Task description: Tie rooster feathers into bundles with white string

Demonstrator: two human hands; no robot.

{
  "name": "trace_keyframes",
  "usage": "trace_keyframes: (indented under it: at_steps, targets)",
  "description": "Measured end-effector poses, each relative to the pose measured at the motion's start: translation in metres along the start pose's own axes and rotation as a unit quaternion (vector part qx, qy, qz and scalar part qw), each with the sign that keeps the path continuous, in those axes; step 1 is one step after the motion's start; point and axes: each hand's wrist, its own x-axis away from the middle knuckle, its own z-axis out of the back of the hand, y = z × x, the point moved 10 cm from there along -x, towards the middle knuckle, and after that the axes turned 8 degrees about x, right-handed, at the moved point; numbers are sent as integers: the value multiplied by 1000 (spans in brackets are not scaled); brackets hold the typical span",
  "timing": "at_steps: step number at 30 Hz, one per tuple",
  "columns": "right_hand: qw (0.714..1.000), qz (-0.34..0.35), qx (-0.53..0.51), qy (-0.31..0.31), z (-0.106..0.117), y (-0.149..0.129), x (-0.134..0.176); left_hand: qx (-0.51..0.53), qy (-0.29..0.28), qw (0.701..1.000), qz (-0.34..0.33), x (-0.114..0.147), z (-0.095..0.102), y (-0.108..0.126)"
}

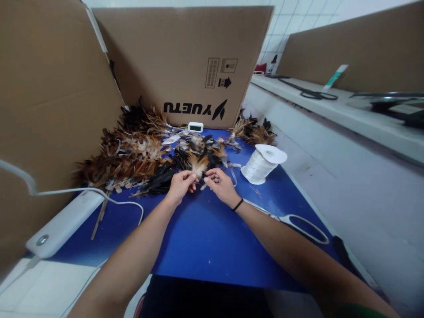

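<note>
My left hand (182, 184) pinches the pale base of a small bunch of brown and black feathers (198, 164) above the blue table. Just right of it is my right hand (221, 185), thumb and fingers closed close to the same bunch. What sits between those right fingertips is too small to make out. Beyond both hands, more loose feathers (135, 145) lie heaped at the left and back. A spool of white ribbon (261, 164) stands tilted to the right. Partly under my right forearm rests a pair of scissors (306, 226) with white handles.
Cardboard boxes (145, 53) wall off the back and left. A white power strip (66, 223) with a cable lies at the left edge. A small digital display (195, 127) sits at the back, another feather pile (256, 131) right of it. A ledge (357, 115) runs along the right.
</note>
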Motion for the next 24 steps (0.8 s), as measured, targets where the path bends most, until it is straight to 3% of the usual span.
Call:
trace_keyframes:
  at_steps: [11, 24]
  targets:
    - [994, -91, -60, 3, -7, 5, 7, -59, -58, 996, 24, 9, -21, -1]
    - [984, -143, -106, 2, -8, 10, 10, -100, -56, 993, 29, 11, -23, -3]
